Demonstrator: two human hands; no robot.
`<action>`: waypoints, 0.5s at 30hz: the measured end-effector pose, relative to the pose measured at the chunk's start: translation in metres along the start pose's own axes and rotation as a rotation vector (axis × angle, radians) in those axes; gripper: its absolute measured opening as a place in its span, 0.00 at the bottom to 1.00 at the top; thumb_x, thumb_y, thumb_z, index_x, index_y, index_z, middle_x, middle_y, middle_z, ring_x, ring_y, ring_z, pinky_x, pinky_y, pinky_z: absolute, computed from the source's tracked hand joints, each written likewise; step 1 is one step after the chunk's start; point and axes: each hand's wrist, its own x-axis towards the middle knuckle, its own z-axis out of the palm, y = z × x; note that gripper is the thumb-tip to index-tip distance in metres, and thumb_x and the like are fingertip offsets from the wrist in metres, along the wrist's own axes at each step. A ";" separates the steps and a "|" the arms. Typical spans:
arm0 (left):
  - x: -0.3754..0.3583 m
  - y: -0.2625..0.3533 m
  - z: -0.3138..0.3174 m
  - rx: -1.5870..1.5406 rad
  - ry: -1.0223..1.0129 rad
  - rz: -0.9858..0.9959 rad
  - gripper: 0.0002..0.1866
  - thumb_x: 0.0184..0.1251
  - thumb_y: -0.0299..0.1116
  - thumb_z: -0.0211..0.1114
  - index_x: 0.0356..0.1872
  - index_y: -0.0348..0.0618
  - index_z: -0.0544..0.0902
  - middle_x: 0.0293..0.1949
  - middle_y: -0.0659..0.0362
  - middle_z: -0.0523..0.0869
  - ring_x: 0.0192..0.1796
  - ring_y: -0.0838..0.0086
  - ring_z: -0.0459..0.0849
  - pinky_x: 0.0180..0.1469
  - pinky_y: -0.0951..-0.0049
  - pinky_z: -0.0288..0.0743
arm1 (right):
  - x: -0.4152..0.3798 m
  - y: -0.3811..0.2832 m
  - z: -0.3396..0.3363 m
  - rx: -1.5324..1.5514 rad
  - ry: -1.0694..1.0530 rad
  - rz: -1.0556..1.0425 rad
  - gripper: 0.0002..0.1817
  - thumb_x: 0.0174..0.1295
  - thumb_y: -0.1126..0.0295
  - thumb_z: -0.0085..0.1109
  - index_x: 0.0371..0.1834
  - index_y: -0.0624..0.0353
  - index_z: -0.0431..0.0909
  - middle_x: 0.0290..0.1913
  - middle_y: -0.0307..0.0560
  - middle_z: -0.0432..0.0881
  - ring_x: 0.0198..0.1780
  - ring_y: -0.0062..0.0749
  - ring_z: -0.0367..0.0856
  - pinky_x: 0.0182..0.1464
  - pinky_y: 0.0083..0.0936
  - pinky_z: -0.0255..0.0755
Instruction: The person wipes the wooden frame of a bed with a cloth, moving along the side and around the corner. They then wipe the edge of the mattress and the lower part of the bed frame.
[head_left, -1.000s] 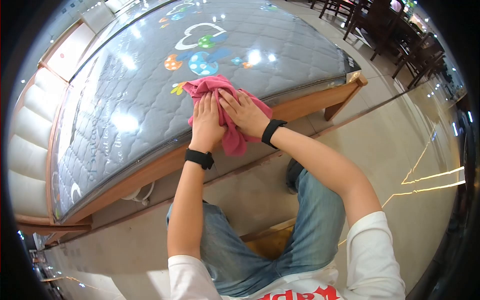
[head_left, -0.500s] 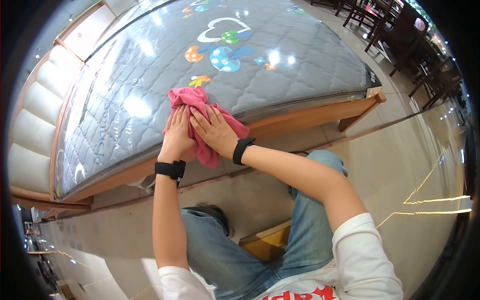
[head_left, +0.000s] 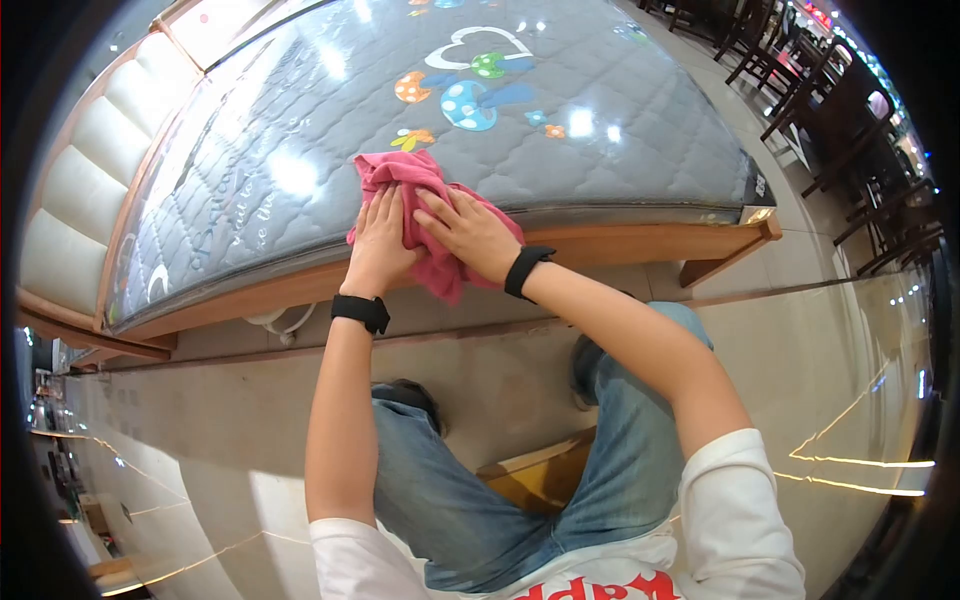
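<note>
A crumpled pink cloth lies over the near edge of a grey quilted mattress, with part of it hanging down the side. My left hand rests on the cloth with its fingers stretched out. Just to the right, my right hand lies on the same cloth, fingers extended and a little apart. Both palms face down, and their undersides are hidden. Clear shiny film seems to cover the mattress, which carries printed mushrooms and a white heart outline.
The mattress sits in a wooden bed frame with a cream padded headboard at left. Dark wooden chairs stand at the far right. Below me is a yellowish-brown seat or box between my legs, on a glossy tiled floor.
The view has shifted, so bed, cloth and hands all appear slightly higher and farther right. Both hands stay on the cloth, which shows little movement against the mattress.
</note>
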 end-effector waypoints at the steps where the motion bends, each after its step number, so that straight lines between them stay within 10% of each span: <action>1: 0.004 0.010 0.002 -0.025 0.000 0.020 0.49 0.41 0.39 0.71 0.68 0.36 0.56 0.67 0.47 0.61 0.72 0.59 0.55 0.73 0.60 0.45 | -0.006 0.008 -0.006 -0.022 -0.014 -0.006 0.25 0.54 0.72 0.51 0.59 0.57 0.65 0.64 0.51 0.61 0.60 0.47 0.66 0.63 0.40 0.62; 15: 0.077 0.153 0.065 -0.096 0.061 0.244 0.54 0.36 0.42 0.75 0.67 0.33 0.56 0.66 0.44 0.61 0.70 0.53 0.56 0.71 0.54 0.47 | -0.114 0.115 -0.101 -0.032 -0.117 0.157 0.24 0.55 0.72 0.51 0.59 0.52 0.66 0.64 0.46 0.65 0.60 0.42 0.69 0.64 0.37 0.61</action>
